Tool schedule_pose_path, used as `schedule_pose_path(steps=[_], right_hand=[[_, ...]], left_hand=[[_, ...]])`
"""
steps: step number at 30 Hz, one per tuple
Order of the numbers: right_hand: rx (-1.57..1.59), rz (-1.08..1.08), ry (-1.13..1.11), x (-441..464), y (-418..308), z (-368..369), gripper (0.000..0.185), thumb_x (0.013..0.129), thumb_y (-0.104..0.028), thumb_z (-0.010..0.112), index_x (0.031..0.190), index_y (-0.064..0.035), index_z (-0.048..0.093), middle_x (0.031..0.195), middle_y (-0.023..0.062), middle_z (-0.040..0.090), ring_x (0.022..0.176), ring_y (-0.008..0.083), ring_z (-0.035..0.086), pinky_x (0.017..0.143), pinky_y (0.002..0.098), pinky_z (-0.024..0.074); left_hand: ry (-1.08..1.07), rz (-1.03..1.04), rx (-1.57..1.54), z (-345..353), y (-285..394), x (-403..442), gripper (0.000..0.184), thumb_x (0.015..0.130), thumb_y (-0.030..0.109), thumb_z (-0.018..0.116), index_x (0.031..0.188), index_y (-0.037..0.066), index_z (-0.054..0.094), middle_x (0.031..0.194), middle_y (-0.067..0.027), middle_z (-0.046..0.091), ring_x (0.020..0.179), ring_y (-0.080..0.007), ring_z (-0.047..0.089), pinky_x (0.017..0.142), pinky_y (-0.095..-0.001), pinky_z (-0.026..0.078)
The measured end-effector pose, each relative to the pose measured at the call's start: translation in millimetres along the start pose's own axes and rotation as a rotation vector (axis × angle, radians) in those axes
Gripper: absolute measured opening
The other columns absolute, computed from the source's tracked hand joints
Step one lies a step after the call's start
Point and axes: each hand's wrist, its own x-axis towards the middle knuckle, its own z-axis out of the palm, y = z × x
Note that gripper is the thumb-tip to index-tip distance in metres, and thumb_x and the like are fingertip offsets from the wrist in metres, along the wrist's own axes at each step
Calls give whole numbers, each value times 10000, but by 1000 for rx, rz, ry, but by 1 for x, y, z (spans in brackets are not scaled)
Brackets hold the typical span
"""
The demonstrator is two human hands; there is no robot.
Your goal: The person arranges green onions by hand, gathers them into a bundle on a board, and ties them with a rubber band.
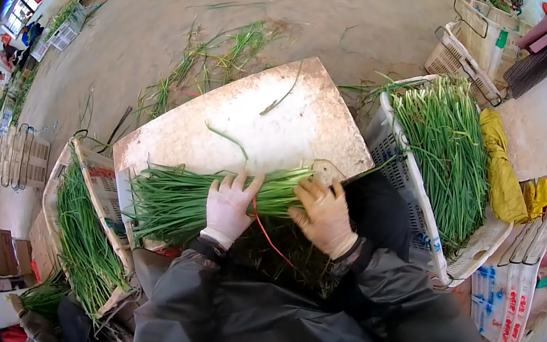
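A thick bunch of garlic chives [168, 202] lies along the near edge of a worn white board [323, 115], green tips to the left and pale ends to the right. My gloved left hand [229, 210] is wrapped over the middle of the bunch. Beside it runs a thin red tie [271, 239], one end trailing toward my lap. My gloved right hand [324, 217] grips the bunch near its pale ends, fingers over the top and thumb on the near side. The undersides of both hands are hidden.
A white crate [418, 184] full of chives stands to the right, with a yellow bag [498, 167] against it. Another chive-filled crate [102, 199] is at left. Loose chives [235, 47] litter the floor beyond the board. Stacked crates [480, 46] stand at upper right.
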Motion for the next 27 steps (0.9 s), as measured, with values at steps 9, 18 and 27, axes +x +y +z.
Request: schedule_pose_path(steps=[9, 18, 27], right_hand=[[172, -122, -59, 80, 74, 7, 317, 917, -117, 647, 1217, -172, 735, 1073, 119, 693, 1020, 348, 643, 901, 450, 526], [76, -354, -402, 105, 106, 5, 113, 862, -157, 682, 954, -129, 740, 931, 127, 693, 936, 370, 669, 849, 472, 540], [-256, -153, -36, 142, 117, -34, 461, 889, -140, 697, 1346, -183, 659, 1108, 121, 712, 995, 316, 692, 865, 454, 566]], left_hand=[[42, -10, 18, 1, 4, -4, 995, 596, 267, 938, 1500, 273, 523, 1411, -110, 580, 1267, -353, 544, 1053, -571, 431], [6, -18, 3, 1, 4, -6, 1039, 573, 301, 957, 1512, 265, 515, 1450, -133, 560, 1331, -390, 519, 1089, -607, 414], [36, -9, -2, 1, 5, -7, 992, 591, 297, 938, 1492, 248, 527, 1434, -144, 564, 1320, -397, 521, 1086, -610, 412]])
